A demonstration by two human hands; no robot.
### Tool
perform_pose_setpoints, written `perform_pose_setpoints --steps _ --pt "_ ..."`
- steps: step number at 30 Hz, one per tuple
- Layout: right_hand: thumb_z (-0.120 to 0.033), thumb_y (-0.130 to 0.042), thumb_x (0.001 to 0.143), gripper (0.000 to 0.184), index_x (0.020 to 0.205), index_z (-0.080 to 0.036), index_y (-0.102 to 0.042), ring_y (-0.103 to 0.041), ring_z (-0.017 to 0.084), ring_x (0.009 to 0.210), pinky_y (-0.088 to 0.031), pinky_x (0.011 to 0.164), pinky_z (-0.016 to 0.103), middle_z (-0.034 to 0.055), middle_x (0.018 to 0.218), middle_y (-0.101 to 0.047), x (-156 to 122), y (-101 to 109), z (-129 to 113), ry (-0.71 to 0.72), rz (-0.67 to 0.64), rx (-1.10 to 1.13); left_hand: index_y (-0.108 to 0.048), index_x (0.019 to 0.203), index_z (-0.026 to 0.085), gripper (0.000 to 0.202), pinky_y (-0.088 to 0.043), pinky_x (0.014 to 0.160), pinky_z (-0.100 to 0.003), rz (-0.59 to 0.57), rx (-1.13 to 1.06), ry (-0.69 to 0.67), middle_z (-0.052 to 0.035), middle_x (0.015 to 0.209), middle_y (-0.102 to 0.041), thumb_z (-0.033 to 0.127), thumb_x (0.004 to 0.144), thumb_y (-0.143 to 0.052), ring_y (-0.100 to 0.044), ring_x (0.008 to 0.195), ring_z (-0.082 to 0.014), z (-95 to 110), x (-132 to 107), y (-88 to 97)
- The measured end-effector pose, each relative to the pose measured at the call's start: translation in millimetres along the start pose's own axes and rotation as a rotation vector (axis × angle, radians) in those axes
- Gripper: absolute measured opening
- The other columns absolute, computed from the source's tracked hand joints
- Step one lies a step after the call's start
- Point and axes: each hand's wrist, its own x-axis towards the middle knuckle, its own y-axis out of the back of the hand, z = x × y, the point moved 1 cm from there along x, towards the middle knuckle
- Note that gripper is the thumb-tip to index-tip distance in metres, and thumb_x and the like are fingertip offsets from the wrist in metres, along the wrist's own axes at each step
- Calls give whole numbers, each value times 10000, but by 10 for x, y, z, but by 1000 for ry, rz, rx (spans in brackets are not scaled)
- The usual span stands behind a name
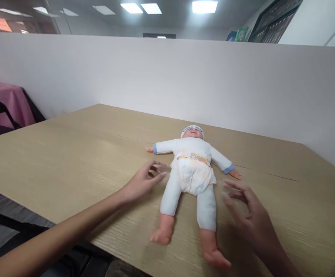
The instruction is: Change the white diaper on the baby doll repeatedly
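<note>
A baby doll (193,148) lies on its back on the wooden table, head toward the white partition and feet toward me. It wears a white outfit with blue cuffs and a white headband with blue lettering. Around its hips is a white diaper (195,177) with a colourful strip at the waist. Just left of the doll's hip hovers my left hand (148,177), fingers curved and apart, holding nothing. On the other side, my right hand (245,209) is held off the doll's right-hand edge in view, its fingers also bent and apart, with nothing between them.
The wooden table (69,154) runs back to a white partition (156,77). At the far left stands a surface with a pink cloth (7,96), beside dark chair parts. Below the table's front edge, dark shapes show at the lower left.
</note>
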Motion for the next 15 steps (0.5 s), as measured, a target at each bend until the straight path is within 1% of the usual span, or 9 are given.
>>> perform_pose_setpoints --steps 2,3,4,7,9,10,12,14,15 --pt "-594 -681 998 501 1392 -285 -685 -775 318 1096 -603 982 460 108 1301 -795 240 40 137 62 56 -85 -681 1349 259 373 -530 1131 -484 55 230 -154 -115 1474 -708 459 1034 -685 -660 1295 -306 -34 260 109" --pt "-586 -682 987 534 1408 -259 -674 -763 340 1132 -584 1036 490 127 1297 -793 400 27 201 99 76 -141 -663 1366 246 398 -481 1204 -513 71 355 -201 -129 1490 -695 442 1020 -687 -625 1365 -328 -49 429 146" --pt "-576 -682 970 563 1407 -221 -672 -745 367 1166 -564 1067 516 156 1291 -789 576 -6 257 131 91 -207 -642 1396 232 454 -438 1251 -532 78 476 -195 -146 1511 -681 443 998 -702 -590 1424 -353 -63 612 169" --pt "-475 -684 948 561 1400 -141 -671 -683 426 1299 -515 1113 526 239 1382 -750 1103 -188 357 104 11 -417 -555 1535 187 766 -422 1269 -520 64 721 44 -205 1630 -600 540 901 -799 -518 1535 -414 -77 1134 165" --pt "-415 -679 962 484 1373 -159 -693 -689 406 1309 -516 1065 459 227 1413 -753 1368 -330 356 21 -88 -461 -535 1568 171 880 -467 1216 -501 54 775 167 -232 1605 -629 606 860 -824 -551 1521 -436 -51 1370 108" --pt "-397 -664 977 423 1330 -169 -714 -705 393 1287 -518 1023 425 218 1390 -770 1460 -394 336 -11 -112 -464 -562 1542 167 853 -493 1173 -492 50 784 192 -237 1540 -682 618 863 -813 -600 1471 -441 -29 1441 70" --pt "-375 -628 1008 333 1244 -171 -746 -743 374 1203 -513 931 381 218 1313 -805 1563 -489 275 -63 -125 -454 -664 1400 165 679 -526 1078 -459 36 802 203 -225 1345 -788 609 898 -769 -710 1308 -430 29 1487 -12" --pt "-362 -604 1021 324 1210 -151 -762 -768 367 1107 -504 865 370 239 1242 -824 1569 -523 206 -102 -109 -443 -727 1220 159 489 -522 1013 -433 36 827 185 -221 1205 -825 569 955 -701 -763 1162 -408 114 1414 -77" --pt "-359 -606 1019 331 1213 -145 -768 -776 361 1068 -502 841 367 241 1220 -831 1540 -513 174 -118 -106 -431 -734 1155 154 439 -515 986 -426 44 840 168 -227 1169 -826 552 984 -662 -771 1117 -402 174 1336 -94"
